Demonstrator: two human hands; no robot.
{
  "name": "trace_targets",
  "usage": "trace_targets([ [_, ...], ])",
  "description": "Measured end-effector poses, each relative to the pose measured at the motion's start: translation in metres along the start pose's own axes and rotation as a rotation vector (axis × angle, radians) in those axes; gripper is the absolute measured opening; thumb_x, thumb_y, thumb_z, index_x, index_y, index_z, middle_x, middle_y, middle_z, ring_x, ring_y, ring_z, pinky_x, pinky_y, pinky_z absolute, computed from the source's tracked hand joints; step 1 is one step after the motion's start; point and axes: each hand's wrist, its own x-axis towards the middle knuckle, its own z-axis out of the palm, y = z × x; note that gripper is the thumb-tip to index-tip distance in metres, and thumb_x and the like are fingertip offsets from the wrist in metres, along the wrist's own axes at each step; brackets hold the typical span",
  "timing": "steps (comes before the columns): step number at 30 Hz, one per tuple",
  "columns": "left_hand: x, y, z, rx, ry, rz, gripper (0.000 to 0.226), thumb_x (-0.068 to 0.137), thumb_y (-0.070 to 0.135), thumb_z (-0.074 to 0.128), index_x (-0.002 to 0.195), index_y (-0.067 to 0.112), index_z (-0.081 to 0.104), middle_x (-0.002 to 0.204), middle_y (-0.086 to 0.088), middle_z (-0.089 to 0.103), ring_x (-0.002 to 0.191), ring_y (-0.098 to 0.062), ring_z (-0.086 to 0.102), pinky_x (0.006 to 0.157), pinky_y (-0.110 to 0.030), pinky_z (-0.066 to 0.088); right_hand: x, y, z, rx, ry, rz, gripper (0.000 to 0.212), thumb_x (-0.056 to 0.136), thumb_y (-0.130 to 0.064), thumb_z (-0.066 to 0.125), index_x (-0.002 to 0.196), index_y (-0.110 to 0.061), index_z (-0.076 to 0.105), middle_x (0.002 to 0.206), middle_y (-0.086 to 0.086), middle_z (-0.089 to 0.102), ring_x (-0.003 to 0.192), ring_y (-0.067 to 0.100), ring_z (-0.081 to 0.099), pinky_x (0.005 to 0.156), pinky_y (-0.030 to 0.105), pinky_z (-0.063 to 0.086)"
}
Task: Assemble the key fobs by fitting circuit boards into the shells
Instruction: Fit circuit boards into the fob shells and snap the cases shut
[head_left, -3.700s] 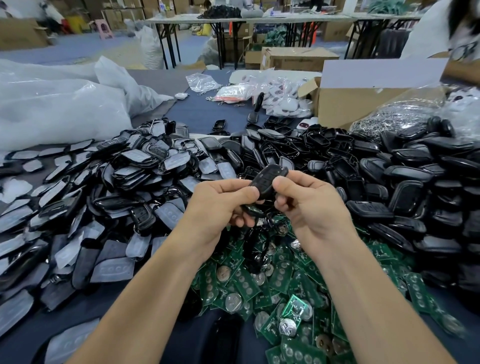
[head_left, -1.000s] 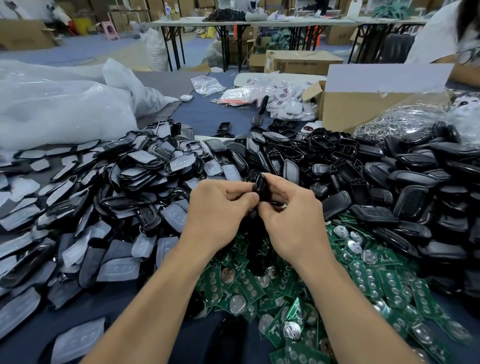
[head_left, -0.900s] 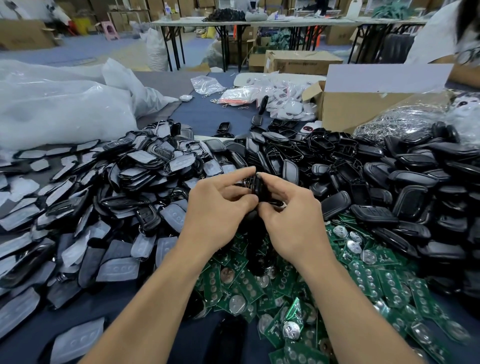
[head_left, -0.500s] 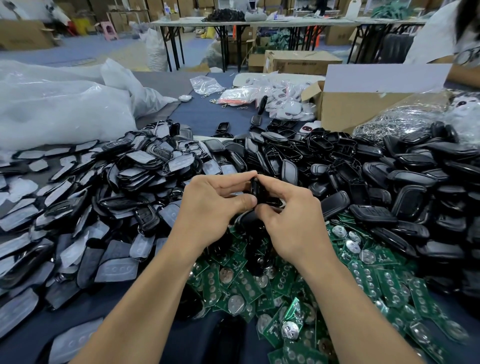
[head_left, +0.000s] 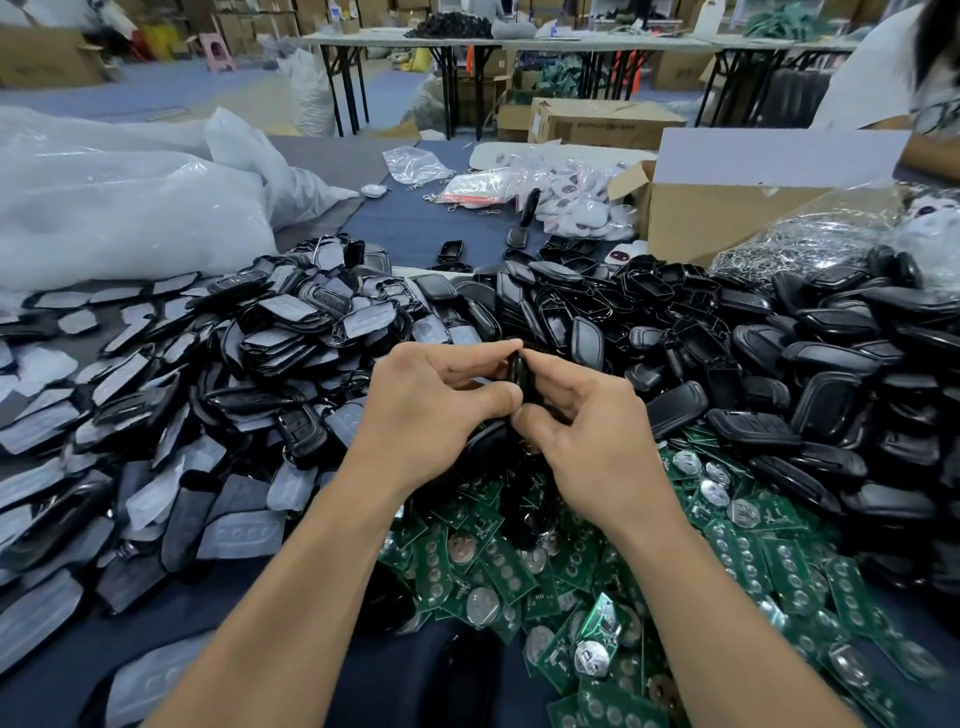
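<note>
While I watch through the head camera, the far left of the blue-covered table (head_left: 395, 228) is taken up by bulging white plastic bags (head_left: 119, 208). Just in front of them I see a wide heap of black fob fronts (head_left: 156, 415), many with a pale grey film on their faces, spilling toward the near edge.

Moving toward the middle, the left hand (head_left: 423, 410) is raised above the heaps with its fingers curled; thumb and forefinger pinch the left side of a black key fob (head_left: 521, 376). The fob is held edge-on to me, so I cannot tell whether a board sits inside it or whether its halves are fully joined. The right hand (head_left: 597, 441) meets it from the other side, forefinger on the top edge and thumb low, likewise pinching the fob. The two hands are nearly touching around it.

Below and to the right of the hands lies a loose spread of green circuit boards (head_left: 753, 561), several showing round silver coin cells. Behind those, a deep mound of black shells (head_left: 831, 358) fills the right side. Beyond the mound stands an open cardboard box (head_left: 727, 223), and just beside it a clear bag (head_left: 810, 244) of small metal rings.
</note>
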Motion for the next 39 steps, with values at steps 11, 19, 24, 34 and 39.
trace_targets([
  [11, 0.001, -0.004, 0.000, 0.016, -0.021, 0.008, 0.046, 0.080, 0.002, 0.085, 0.106, 0.039, 0.080, 0.099, 0.018, 0.080, 0.100, -0.001, 0.075, 0.093, -0.018, 0.057, 0.004, 0.004, -0.004, 0.058, -0.032, 0.065, 0.049, 0.089, -0.005, 0.074, 0.130, -0.030, 0.071, 0.113, -0.011, 0.079, 0.107, 0.011, 0.074, 0.097, 0.047, 0.060],
  [19, -0.001, -0.003, 0.003, 0.042, -0.006, 0.044, 0.048, 0.079, 0.008, 0.087, 0.102, 0.050, 0.079, 0.102, 0.023, 0.078, 0.103, 0.003, 0.073, 0.093, -0.013, 0.054, 0.001, -0.001, -0.004, -0.011, 0.033, 0.024, 0.052, 0.085, -0.008, 0.077, 0.131, -0.031, 0.071, 0.114, -0.021, 0.076, 0.108, -0.009, 0.068, 0.100, 0.022, 0.054],
  [24, -0.002, -0.003, 0.006, 0.025, -0.006, 0.004, 0.043, 0.085, 0.007, 0.082, 0.102, 0.047, 0.080, 0.099, 0.019, 0.080, 0.099, -0.001, 0.075, 0.092, -0.026, 0.061, -0.003, -0.007, 0.000, -0.120, 0.059, -0.027, 0.046, 0.089, -0.011, 0.074, 0.130, -0.034, 0.070, 0.088, -0.055, 0.059, 0.098, -0.027, 0.059, 0.084, -0.003, 0.042],
  [34, -0.008, 0.002, 0.027, -0.033, 0.171, 0.012, 0.035, 0.085, 0.007, 0.081, 0.078, 0.041, 0.079, 0.076, 0.017, 0.078, 0.073, -0.001, 0.076, 0.064, -0.012, 0.056, -0.014, -0.024, 0.010, -0.372, 0.184, -0.090, 0.052, 0.079, -0.029, 0.063, 0.129, -0.045, 0.067, 0.098, -0.010, 0.078, 0.084, 0.019, 0.072, 0.079, 0.041, 0.060],
  [39, -0.007, 0.004, 0.025, -0.104, 0.222, -0.012, 0.033, 0.086, 0.008, 0.080, 0.077, 0.040, 0.080, 0.077, 0.011, 0.080, 0.073, -0.004, 0.077, 0.065, -0.017, 0.059, -0.011, -0.023, 0.004, -0.265, 0.250, -0.067, 0.046, 0.078, -0.023, 0.079, 0.121, -0.040, 0.075, 0.094, -0.027, 0.075, 0.087, -0.003, 0.071, 0.081, 0.022, 0.059],
])
